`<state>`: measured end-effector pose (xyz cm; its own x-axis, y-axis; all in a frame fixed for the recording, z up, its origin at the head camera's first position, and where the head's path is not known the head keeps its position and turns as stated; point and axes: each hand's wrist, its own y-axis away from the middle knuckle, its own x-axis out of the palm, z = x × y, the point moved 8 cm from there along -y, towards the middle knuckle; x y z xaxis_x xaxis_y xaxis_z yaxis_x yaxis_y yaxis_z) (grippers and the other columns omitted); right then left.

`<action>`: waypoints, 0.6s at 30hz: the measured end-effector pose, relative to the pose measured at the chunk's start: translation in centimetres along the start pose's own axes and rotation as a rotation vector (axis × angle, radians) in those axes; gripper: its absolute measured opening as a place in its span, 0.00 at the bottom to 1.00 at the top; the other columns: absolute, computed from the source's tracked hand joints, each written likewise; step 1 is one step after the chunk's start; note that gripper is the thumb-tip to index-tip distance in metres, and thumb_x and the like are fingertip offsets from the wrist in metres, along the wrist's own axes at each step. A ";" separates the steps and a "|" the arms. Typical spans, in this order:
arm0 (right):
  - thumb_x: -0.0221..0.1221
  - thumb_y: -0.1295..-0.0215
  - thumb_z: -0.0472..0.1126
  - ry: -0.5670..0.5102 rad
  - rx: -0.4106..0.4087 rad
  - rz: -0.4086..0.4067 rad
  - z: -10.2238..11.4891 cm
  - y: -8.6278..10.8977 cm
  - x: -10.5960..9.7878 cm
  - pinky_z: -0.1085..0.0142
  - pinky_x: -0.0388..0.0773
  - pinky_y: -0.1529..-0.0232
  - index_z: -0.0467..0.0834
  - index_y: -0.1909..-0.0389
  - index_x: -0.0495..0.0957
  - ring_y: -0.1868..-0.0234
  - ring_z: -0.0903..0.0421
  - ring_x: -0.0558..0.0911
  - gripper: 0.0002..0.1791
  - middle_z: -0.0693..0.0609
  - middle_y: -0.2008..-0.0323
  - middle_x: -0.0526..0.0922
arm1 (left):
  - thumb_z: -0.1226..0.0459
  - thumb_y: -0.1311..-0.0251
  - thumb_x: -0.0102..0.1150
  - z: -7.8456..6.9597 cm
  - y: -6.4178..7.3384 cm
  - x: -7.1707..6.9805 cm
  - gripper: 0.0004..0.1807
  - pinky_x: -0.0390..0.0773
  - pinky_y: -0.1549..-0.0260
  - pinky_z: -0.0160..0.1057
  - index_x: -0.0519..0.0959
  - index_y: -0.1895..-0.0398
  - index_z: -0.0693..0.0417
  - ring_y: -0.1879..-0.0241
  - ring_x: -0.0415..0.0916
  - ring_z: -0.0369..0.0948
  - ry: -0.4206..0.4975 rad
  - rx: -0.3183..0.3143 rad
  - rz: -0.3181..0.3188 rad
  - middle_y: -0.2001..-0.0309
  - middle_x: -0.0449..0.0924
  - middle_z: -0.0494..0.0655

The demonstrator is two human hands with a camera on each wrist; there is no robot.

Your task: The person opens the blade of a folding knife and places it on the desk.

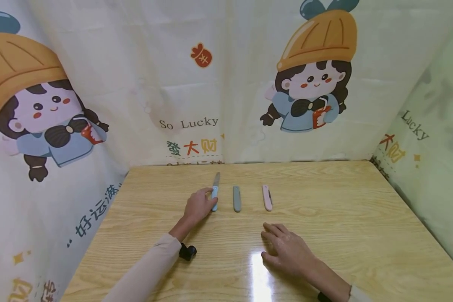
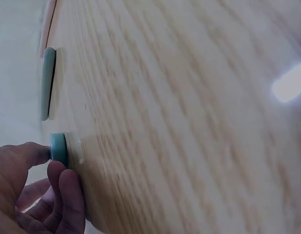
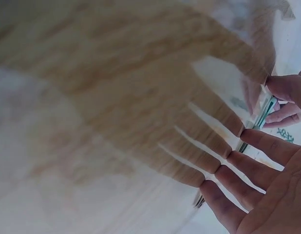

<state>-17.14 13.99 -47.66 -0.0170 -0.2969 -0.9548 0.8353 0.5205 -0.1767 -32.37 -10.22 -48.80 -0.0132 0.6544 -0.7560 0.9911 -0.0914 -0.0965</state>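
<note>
A light blue folding knife [image 1: 214,192] lies at the middle-left of the table with its blade unfolded and pointing to the back. My left hand [image 1: 199,205] holds its handle between thumb and fingers; the left wrist view shows the handle's butt end [image 2: 58,146] between them. Just right of it lies a grey-green folding knife [image 1: 237,199], blade folded. Farther right is a pink folding knife [image 1: 266,198], a dark edge showing along its side. My right hand [image 1: 288,251] is nearer the front, fingers spread, holding nothing; in the right wrist view its fingertips [image 3: 209,187] touch the tabletop.
The wood-grain table [image 1: 324,201] ends at a printed cloth [image 1: 241,105] hanging along its back, with more cloth at both sides. A bright light reflection [image 1: 261,277] shows on the front of the tabletop. A black wrist camera [image 1: 187,252] sits under the left sleeve's cuff.
</note>
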 end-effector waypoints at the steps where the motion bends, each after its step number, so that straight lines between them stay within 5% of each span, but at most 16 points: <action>1: 0.65 0.35 0.53 -0.001 0.000 0.001 0.0 0.0 0.0 0.45 0.79 0.48 0.37 0.43 0.82 0.36 0.41 0.74 0.27 0.39 0.35 0.75 | 0.58 0.35 0.64 0.0 0.0 0.0 0.26 0.60 0.86 0.35 0.79 0.37 0.60 0.88 0.60 0.34 0.004 -0.001 -0.006 0.88 0.68 0.38; 6: 0.65 0.35 0.52 -0.002 -0.010 0.003 0.0 0.0 0.1 0.47 0.79 0.47 0.36 0.43 0.82 0.36 0.41 0.74 0.27 0.39 0.35 0.75 | 0.55 0.35 0.68 -0.2 0.2 -0.8 0.30 0.61 0.85 0.38 0.76 0.33 0.57 0.85 0.62 0.37 0.037 0.042 -0.114 0.84 0.70 0.40; 10: 0.65 0.35 0.52 -0.006 -0.009 0.007 0.0 0.1 0.0 0.47 0.78 0.46 0.35 0.42 0.81 0.36 0.41 0.74 0.28 0.38 0.34 0.74 | 0.56 0.36 0.70 -1.4 0.3 -1.2 0.31 0.65 0.79 0.41 0.75 0.33 0.58 0.77 0.64 0.41 0.042 0.158 -0.189 0.73 0.73 0.46; 14: 0.66 0.34 0.52 -0.018 -0.006 0.011 -0.1 0.1 0.1 0.47 0.78 0.46 0.35 0.42 0.81 0.35 0.40 0.73 0.28 0.38 0.34 0.74 | 0.55 0.37 0.71 -2.8 0.5 -0.5 0.38 0.76 0.58 0.48 0.68 0.28 0.60 0.53 0.71 0.47 0.054 0.270 -0.122 0.49 0.75 0.52; 18: 0.65 0.34 0.51 -0.037 -0.002 0.009 -0.1 0.0 0.1 0.47 0.78 0.47 0.36 0.44 0.81 0.35 0.40 0.73 0.25 0.38 0.34 0.74 | 0.54 0.40 0.73 -4.2 0.5 1.0 0.49 0.66 0.37 0.57 0.57 0.21 0.54 0.29 0.57 0.52 0.057 0.338 0.035 0.28 0.61 0.55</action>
<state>-17.19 14.06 -47.77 0.0110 -0.3219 -0.9467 0.8345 0.5246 -0.1687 -31.34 -6.48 -46.93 0.0365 0.6865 -0.7262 0.8909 -0.3516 -0.2876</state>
